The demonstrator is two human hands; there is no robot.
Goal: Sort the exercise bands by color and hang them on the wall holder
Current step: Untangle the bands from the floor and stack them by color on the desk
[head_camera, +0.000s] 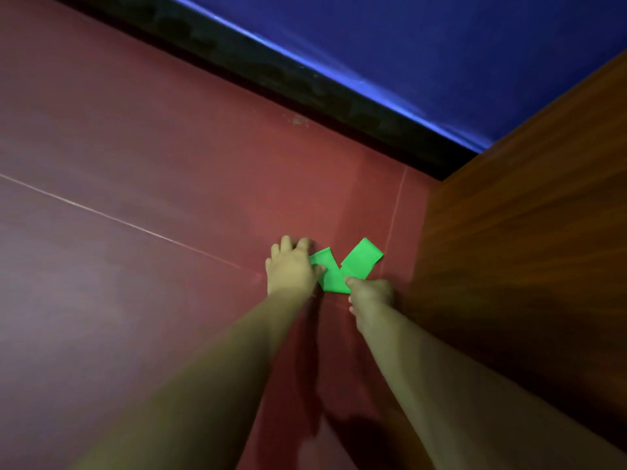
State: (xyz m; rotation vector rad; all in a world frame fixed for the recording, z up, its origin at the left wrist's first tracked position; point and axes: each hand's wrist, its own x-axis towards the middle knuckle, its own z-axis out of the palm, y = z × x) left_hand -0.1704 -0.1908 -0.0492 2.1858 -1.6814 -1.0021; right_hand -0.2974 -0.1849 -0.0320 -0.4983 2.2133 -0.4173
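- Both bare arms reach straight out and down from the bottom of the view. They run almost side by side and close in on the same spot on the dark red floor [152, 157].
- The bright green flat exercise band [361, 258] lies on that floor in a V shape, right between the two hands and just beside the brown wood-grain panel [526, 252] on the right. Can't tell if it's one band folded over or two overlapping, tbh.
- The left hand [291, 268] is palm down with the back facing up. Its fingers are stretched forward and a bit spread, with the tips on the floor. The thumb side lies against the left arm of the V, so that grip is loose and flat and isn't wrapped around anything.
- The right hand [372, 297] is curled up with the knuckles toward the camera. Its grip is narrow, with thumb and forefinger pinching the bottom point of the V where the two green strips meet.
- The right forearm runs close along the wood panel, and the shadows of both arms fall on the floor under them.
- A thin pale seam line [118, 219] crosses the floor and runs in toward the left hand.
- Farther back, a black strip [271, 79] edges the floor, and a glossy dark blue surface [441, 45] sits behind it.
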